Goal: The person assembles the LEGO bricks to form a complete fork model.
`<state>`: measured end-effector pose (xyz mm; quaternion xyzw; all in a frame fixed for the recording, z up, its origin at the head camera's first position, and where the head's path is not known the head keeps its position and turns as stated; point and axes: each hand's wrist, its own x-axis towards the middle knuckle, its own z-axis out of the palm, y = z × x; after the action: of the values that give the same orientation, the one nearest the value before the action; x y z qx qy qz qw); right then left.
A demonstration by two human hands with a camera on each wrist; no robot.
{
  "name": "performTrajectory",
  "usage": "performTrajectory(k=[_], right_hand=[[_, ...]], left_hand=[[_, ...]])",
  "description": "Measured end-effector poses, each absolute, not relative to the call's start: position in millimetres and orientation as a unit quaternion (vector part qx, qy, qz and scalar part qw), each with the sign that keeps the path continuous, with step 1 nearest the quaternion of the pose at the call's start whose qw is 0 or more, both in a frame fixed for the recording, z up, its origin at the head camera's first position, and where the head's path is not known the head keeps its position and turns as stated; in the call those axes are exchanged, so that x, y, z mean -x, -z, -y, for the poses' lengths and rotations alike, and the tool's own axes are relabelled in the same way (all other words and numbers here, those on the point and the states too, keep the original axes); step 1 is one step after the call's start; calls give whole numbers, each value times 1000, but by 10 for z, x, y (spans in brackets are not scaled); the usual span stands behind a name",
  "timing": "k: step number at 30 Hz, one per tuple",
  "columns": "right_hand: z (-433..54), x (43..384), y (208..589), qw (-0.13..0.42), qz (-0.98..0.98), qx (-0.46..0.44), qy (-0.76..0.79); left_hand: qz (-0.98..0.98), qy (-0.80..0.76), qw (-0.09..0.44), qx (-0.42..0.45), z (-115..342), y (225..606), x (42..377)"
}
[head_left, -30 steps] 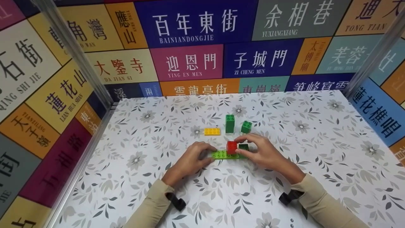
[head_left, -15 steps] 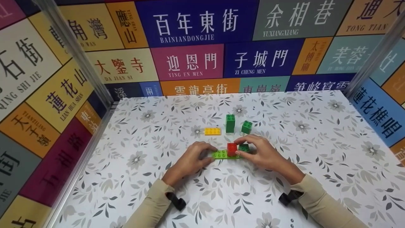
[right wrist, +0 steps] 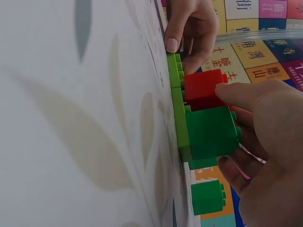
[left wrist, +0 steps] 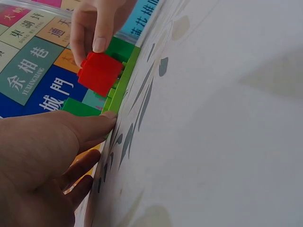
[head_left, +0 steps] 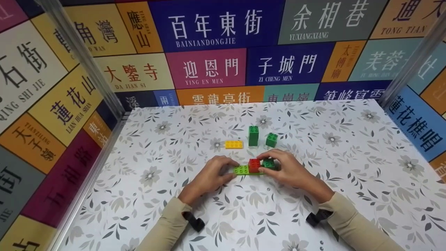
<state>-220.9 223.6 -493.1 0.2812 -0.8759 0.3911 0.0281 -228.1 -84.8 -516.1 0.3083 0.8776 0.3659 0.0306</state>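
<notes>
1. The left hand [head_left: 212, 174] holds the near left end of the light green base [head_left: 241, 169] narrowly between thumb and fingers; the base lies on the worktop [head_left: 174, 216] between the two hands.
2. The right hand [head_left: 290, 169] pinches the red brick [head_left: 254, 167] between thumb and fingers, its other fingers bent behind.
3. The red brick is over the middle of the base, between the hands, studs up. Some base studs show beside its underside in the left wrist view; I cannot tell whether it is fully seated.
4. The dark green brick [head_left: 268, 163] sits on the base's right end, just beside the red brick and within the curve of the right hand.
5. In the right wrist view a seam crosses the base between the hands.
6. Beyond the left hand's fingertips lies the flat yellow brick [head_left: 233, 144].
7. The tall green block [head_left: 253, 136] stands upright beyond the red brick; the small green brick [head_left: 271, 140] is to its right, just beyond the right hand.
8. Beige sleeves [head_left: 163, 223] and black wrist straps [head_left: 318, 217] are behind both hands; coloured sign panels [head_left: 216, 26] rise past the worktop's far edge.
</notes>
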Motion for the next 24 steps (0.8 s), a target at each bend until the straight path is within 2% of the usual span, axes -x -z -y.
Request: performTrajectory(k=[18,24], right_hand=[[-2202,2269,4904,-16,883,-259,-391],[-2205,2280,4905,-15,881,-265,-391]], left_hand=[[-879,-384,56,-277,844,5152,2279],[-878,-393,56,-267,850,5146,2271]])
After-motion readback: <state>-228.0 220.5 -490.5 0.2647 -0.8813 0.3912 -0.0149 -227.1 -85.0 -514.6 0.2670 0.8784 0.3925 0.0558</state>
